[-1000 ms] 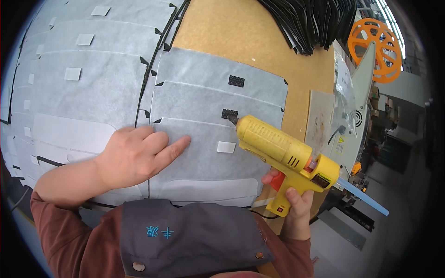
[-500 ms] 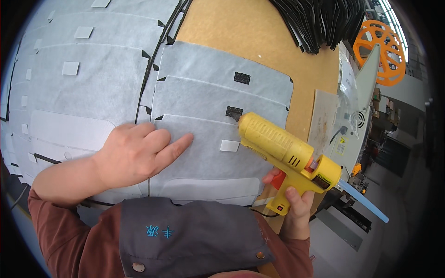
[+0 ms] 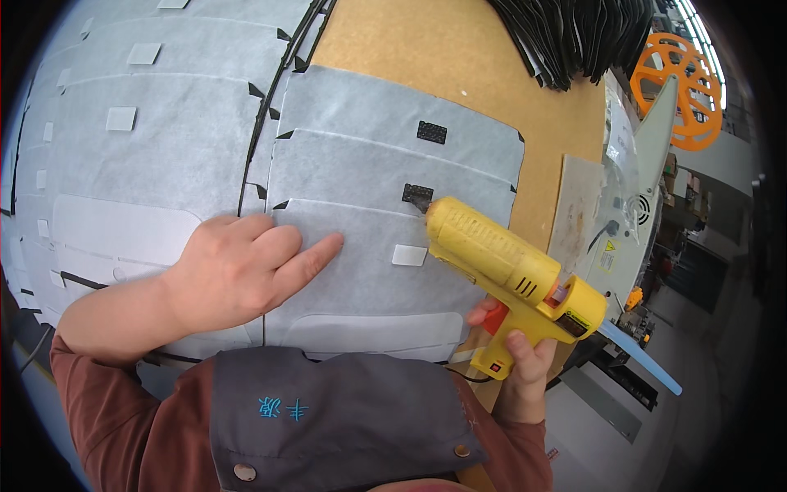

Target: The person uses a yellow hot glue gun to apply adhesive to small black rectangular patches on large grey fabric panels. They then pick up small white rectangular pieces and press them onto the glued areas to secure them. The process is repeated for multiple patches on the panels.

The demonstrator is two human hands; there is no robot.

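Observation:
My right hand (image 3: 529, 365) grips a yellow glue gun (image 3: 496, 250) by its handle, fingers by the red trigger. A pale blue glue stick (image 3: 643, 357) juts from the gun's rear. The nozzle meets the lower edge of a black textured patch (image 3: 416, 193) on a light grey fabric panel (image 3: 344, 168). Farther up the panel sits a second black patch (image 3: 432, 132), and nearer me a white rectangle (image 3: 409, 255). My left hand (image 3: 234, 271) rests on the panel's left part, index finger stretched out, the others loosely bent, holding nothing.
More grey panels (image 3: 180, 115) with white rectangles (image 3: 121, 119) cover the left side. A stack of black sheets (image 3: 578, 37) lies at the far right of the brown board (image 3: 393, 41). Beyond the right edge stands a machine with an orange reel (image 3: 680, 90).
The view has shifted slightly, so the panels appear a little displaced. Both hands hold nearly the same pose, and the nozzle stays at the lower black patch.

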